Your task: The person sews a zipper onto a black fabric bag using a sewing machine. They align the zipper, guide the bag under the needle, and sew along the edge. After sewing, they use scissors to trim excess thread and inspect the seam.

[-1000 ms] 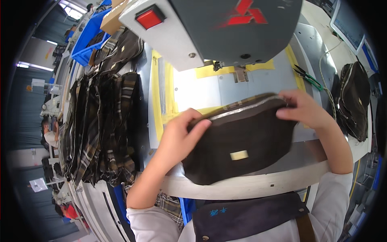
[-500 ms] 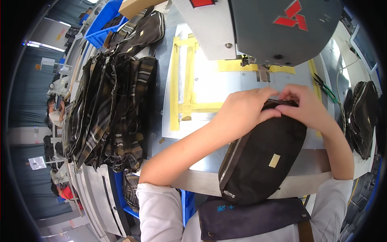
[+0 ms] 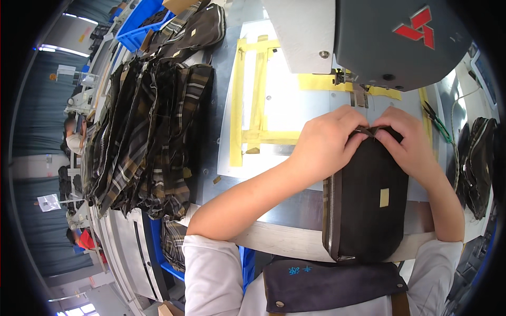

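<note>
My left hand (image 3: 327, 142) and my right hand (image 3: 403, 145) meet at the far end of a dark brown fabric pouch (image 3: 363, 221), fingers pinched on its folded edge. The pouch lies lengthwise over the table's front edge, a silver zip along its left side and a pale rectangular label (image 3: 384, 198) on its face. Beyond my hands are the grey sewing machine head (image 3: 395, 47) and a white plate marked with yellow tape (image 3: 237, 105). Green-handled snips (image 3: 443, 129) lie to the right of my right hand.
A heap of plaid fabric pieces (image 3: 142, 137) fills the left, with a blue crate (image 3: 137, 37) behind. Another dark pouch (image 3: 477, 163) and a cord lie at the right, near a screen (image 3: 485, 73). Two other people (image 3: 75, 138) work in the left background, one in red (image 3: 86, 239).
The pouch has turned from lying crosswise to lengthwise. My hands have moved from either end of the zip to meet at its far end; my left hand has shifted right and forward.
</note>
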Tool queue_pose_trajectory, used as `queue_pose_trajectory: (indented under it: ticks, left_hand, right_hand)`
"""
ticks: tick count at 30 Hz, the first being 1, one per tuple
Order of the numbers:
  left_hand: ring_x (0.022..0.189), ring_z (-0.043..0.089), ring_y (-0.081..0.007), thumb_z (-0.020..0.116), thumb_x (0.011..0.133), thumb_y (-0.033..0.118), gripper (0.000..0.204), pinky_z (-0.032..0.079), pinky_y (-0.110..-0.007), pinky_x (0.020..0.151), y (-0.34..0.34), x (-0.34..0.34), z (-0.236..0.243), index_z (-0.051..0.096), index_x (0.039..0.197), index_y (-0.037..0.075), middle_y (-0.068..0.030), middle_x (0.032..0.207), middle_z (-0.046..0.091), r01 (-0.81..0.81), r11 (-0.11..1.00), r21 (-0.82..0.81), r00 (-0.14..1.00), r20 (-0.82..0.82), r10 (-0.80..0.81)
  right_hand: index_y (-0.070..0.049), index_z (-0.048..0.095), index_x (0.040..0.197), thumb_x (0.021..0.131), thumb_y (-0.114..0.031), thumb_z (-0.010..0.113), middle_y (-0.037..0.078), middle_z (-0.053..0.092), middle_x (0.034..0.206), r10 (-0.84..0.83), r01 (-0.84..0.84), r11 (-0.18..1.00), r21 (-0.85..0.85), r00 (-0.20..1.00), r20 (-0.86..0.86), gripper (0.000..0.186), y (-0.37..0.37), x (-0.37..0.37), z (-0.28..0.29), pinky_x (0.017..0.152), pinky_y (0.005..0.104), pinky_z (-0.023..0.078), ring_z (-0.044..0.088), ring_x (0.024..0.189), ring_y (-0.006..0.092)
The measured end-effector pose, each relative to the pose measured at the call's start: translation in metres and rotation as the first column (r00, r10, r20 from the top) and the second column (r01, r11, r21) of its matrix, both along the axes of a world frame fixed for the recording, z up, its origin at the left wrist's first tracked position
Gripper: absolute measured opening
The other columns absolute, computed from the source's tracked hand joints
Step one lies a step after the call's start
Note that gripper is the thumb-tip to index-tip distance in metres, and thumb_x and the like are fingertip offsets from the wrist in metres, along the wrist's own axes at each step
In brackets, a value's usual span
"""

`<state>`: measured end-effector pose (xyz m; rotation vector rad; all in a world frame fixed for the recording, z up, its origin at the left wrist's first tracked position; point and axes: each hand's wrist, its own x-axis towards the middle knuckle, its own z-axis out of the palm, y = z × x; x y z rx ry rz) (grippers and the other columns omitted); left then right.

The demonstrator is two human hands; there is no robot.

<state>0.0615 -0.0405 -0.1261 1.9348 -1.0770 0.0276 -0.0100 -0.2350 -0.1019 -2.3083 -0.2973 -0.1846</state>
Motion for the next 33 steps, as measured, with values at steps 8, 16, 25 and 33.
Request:
queue_pose_trajectory:
  ticks: [8, 16, 25, 33]
  left_hand:
    - [0.07, 0.063, -0.0231, 0.073, 0.074, 0.003, 0.019, 0.051, -0.032, 0.058, -0.001, 0.003, -0.008, 0.064, 0.089, 0.009, -0.0041, 0.086, 0.059, 0.04, 0.993, -0.113, 0.984, 0.18, -0.019]
    - [0.064, 0.058, -0.0218, 0.074, 0.074, 0.006, 0.015, 0.049, -0.029, 0.055, -0.001, -0.001, 0.0, 0.065, 0.087, 0.009, -0.0046, 0.082, 0.056, 0.189, 0.977, -0.093, 0.977, 0.114, -0.178]
    - [0.072, 0.062, -0.0114, 0.067, 0.086, 0.004, 0.016, 0.05, -0.025, 0.066, -0.005, -0.006, -0.01, 0.058, 0.099, 0.002, -0.0045, 0.081, 0.063, -0.024, 0.994, -0.108, 0.811, -0.583, -0.044]
    - [0.073, 0.06, -0.0082, 0.063, 0.09, 0.004, 0.006, 0.048, -0.023, 0.067, 0.0, 0.002, -0.001, 0.062, 0.093, -0.001, -0.0034, 0.08, 0.063, 0.056, 0.998, -0.012, 0.77, -0.637, -0.051]
  right_hand:
    - [0.002, 0.059, 0.087, 0.09, -0.011, 0.057, 0.005, 0.057, 0.074, -0.099, 0.155, 0.965, 0.213, 0.963, -0.252, 0.013, 0.001, 0.002, -0.006, 0.066, 0.0292, 0.043, 0.052, 0.072, 0.0128]
    - [0.002, 0.063, 0.092, 0.088, -0.015, 0.061, 0.008, 0.061, 0.078, -0.09, 0.168, 0.958, 0.234, 0.946, -0.311, 0.018, -0.005, 0.002, -0.016, 0.069, 0.0311, 0.045, 0.057, 0.073, 0.0165]
    - [-0.002, 0.065, 0.096, 0.089, -0.016, 0.065, 0.009, 0.065, 0.086, -0.066, 0.129, 0.93, 0.344, 0.98, -0.19, 0.016, -0.003, -0.002, -0.025, 0.071, 0.0289, 0.047, 0.061, 0.078, 0.0173]
    - [-0.002, 0.064, 0.098, 0.09, -0.018, 0.063, 0.01, 0.065, 0.088, -0.014, 0.085, 0.911, 0.403, 0.985, -0.174, 0.018, -0.005, -0.001, -0.03, 0.072, 0.0312, 0.048, 0.06, 0.08, 0.0188]
